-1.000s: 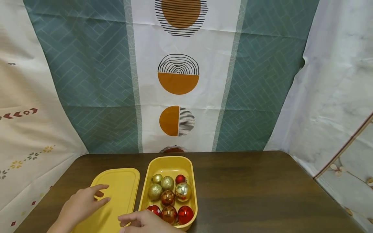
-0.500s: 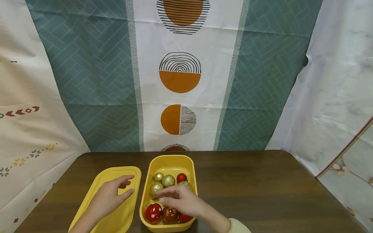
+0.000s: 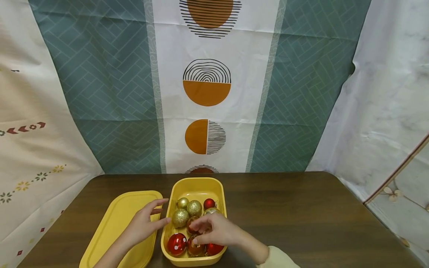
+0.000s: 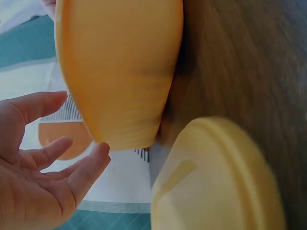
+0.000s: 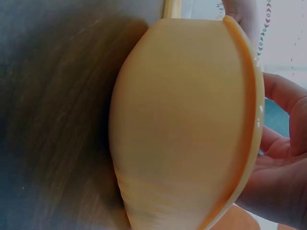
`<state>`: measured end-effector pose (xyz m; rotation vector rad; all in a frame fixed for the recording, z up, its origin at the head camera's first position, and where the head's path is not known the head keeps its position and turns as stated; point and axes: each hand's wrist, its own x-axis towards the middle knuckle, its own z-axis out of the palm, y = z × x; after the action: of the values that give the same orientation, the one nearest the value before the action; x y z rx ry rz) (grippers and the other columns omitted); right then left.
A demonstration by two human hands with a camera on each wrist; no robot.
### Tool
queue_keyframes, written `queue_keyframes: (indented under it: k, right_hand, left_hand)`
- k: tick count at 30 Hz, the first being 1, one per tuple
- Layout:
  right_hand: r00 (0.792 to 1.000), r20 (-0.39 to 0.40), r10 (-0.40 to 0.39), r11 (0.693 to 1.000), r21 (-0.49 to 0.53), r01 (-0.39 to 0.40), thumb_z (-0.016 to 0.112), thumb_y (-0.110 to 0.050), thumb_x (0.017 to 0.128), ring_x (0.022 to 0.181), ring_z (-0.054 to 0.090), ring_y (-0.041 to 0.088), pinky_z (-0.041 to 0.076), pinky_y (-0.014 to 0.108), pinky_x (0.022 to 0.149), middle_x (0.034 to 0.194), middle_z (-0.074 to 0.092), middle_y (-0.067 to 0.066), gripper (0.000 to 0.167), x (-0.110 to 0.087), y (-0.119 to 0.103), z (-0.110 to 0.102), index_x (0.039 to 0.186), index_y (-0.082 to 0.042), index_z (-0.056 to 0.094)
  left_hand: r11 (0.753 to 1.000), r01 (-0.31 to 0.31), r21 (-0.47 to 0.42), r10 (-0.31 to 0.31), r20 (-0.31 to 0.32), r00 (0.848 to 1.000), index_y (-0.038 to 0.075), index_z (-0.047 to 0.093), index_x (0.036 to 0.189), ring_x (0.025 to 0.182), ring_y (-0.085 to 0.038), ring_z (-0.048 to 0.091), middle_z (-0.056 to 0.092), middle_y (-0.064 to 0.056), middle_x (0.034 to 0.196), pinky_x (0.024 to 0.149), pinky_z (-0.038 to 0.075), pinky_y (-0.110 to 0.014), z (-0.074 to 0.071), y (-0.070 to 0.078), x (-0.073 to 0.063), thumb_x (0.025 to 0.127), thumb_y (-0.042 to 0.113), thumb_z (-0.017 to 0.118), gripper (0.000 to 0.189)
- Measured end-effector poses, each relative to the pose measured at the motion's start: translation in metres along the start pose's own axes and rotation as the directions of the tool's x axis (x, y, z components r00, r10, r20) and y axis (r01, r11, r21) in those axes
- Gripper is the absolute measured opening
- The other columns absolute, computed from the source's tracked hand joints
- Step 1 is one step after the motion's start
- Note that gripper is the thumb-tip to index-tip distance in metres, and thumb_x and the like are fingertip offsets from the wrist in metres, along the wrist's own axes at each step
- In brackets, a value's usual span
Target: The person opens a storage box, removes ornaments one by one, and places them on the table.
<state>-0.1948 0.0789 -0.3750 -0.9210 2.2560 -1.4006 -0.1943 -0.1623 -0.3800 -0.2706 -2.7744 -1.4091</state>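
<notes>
A yellow plastic box [image 3: 197,184] of Christmas baubles stands on the table. My right hand [image 3: 219,230] is over its right side, fingers and thumb apart above the copper baubles [image 3: 195,248]; whether the fingertips touch one cannot be told. In the right wrist view the box wall [image 5: 187,115] hides part of that hand. My left hand [image 3: 142,223] hovers by the box's left rim, fingers spread and holding nothing. A red bauble with white dots [image 3: 177,244], glittery gold baubles [image 3: 180,217] and a small red bauble [image 3: 209,203] lie inside.
A yellow lid [image 3: 110,227] lies flat on the dark wooden table [image 3: 285,216], left of the box and under the left forearm. Patterned cloth [image 3: 124,93] hangs behind the table, with pale cloth at both sides.
Both hands have come forward: the right from the near edge to over the box, the left rightward from above the lid to the box's left rim. The baubles appear to lie as before.
</notes>
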Motion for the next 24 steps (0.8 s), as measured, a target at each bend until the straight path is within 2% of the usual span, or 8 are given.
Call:
queue_keyframes:
  k: [2,5,12,16,19,24]
  right_hand:
    - [1.000,0.007,0.007,1.000,-0.028,-0.007,0.073,-0.009,0.076,0.078,0.055,0.005,0.047,0.019,0.072,0.098,0.067,0.010,0.031,0.001,0.002,0.001,0.102,0.004,0.066]
    - [1.000,0.019,0.009,0.995,-0.103,-0.007,0.073,-0.013,0.075,0.077,0.054,0.001,0.047,0.018,0.071,0.095,0.068,0.003,0.032,0.003,0.003,0.001,0.103,0.001,0.067]
    - [1.000,0.011,0.028,0.952,-0.306,-0.023,0.077,-0.016,0.071,0.069,0.051,-0.002,0.043,0.014,0.063,0.084,0.065,-0.009,0.032,0.007,-0.001,0.005,0.101,-0.005,0.069]
    - [0.999,-0.004,0.034,0.915,-0.402,-0.033,0.079,-0.016,0.068,0.064,0.048,-0.002,0.040,0.012,0.058,0.074,0.061,-0.013,0.031,0.008,-0.002,0.008,0.097,-0.008,0.070]
    - [1.000,-0.006,0.025,0.878,-0.478,-0.025,0.080,-0.018,0.066,0.064,0.046,-0.002,0.038,0.012,0.058,0.073,0.058,-0.015,0.031,0.009,-0.001,0.010,0.095,-0.010,0.071]
    - [1.000,-0.002,-0.003,0.830,-0.558,0.001,0.081,-0.020,0.063,0.067,0.045,-0.004,0.037,0.011,0.060,0.077,0.059,-0.016,0.031,0.008,0.000,0.013,0.091,-0.012,0.072]
  left_hand:
    - [0.998,0.036,-0.052,-0.035,0.022,0.999,0.006,0.050,0.127,0.111,-0.041,0.049,0.045,-0.023,0.131,0.075,0.050,-0.046,0.002,-0.002,0.001,0.077,0.016,0.072,0.056]
    - [0.993,0.051,-0.111,-0.043,0.068,0.997,0.004,0.048,0.128,0.113,-0.044,0.047,0.044,-0.024,0.131,0.076,0.050,-0.047,0.003,-0.005,0.004,0.077,0.014,0.072,0.058]
    - [0.978,0.047,-0.202,-0.009,0.187,0.982,-0.003,0.041,0.132,0.116,-0.051,0.039,0.037,-0.028,0.135,0.083,0.046,-0.050,0.003,-0.013,0.008,0.080,0.013,0.069,0.062]
    - [0.963,0.061,-0.262,0.006,0.248,0.969,-0.005,0.037,0.134,0.117,-0.053,0.036,0.032,-0.031,0.137,0.084,0.046,-0.049,0.002,-0.015,0.010,0.082,0.012,0.066,0.061]
    - [0.951,0.071,-0.302,0.019,0.284,0.959,-0.006,0.036,0.134,0.117,-0.050,0.038,0.031,-0.032,0.137,0.083,0.047,-0.046,0.003,-0.015,0.011,0.083,0.011,0.063,0.060]
    - [0.944,0.067,-0.324,0.035,0.299,0.954,-0.008,0.035,0.134,0.113,-0.043,0.045,0.034,-0.032,0.135,0.082,0.048,-0.043,0.003,-0.015,0.012,0.083,0.009,0.062,0.060]
